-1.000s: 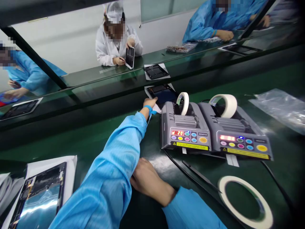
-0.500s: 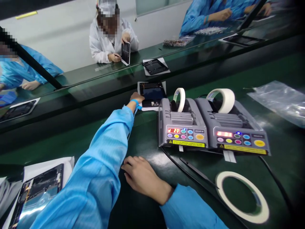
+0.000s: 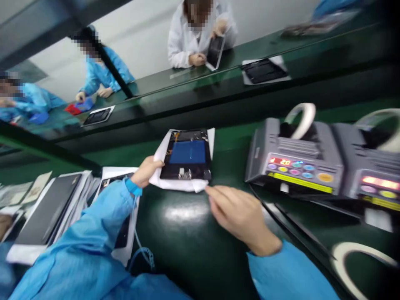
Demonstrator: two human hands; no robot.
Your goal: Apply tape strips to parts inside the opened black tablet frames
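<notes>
My left hand (image 3: 146,171) grips the left edge of an opened tablet (image 3: 187,171) and the white sheet (image 3: 159,182) under it, thumb on top. The tablet lies face up with a blue panel in its middle and dark frame parts around it. Near the sheet's lower right corner is my right hand (image 3: 239,212), its fingers stretched forward and slightly blurred. Its fingertips are at the sheet's edge; whether they touch it I cannot tell. A blue wrist strap (image 3: 133,187) with a coiled cord is on my left wrist.
Tape dispensers (image 3: 293,162) with white rolls stand at right. Before them lie dark tweezers (image 3: 300,227) and a tape roll (image 3: 359,250). A stack of tablets (image 3: 50,208) and another tablet (image 3: 123,233) lie at left. Co-workers (image 3: 200,37) sit across the green bench.
My left hand has drawn the tablet and its sheet nearer, away from the dispensers. My right hand has lifted and stretched toward the sheet's corner. The view has swung left.
</notes>
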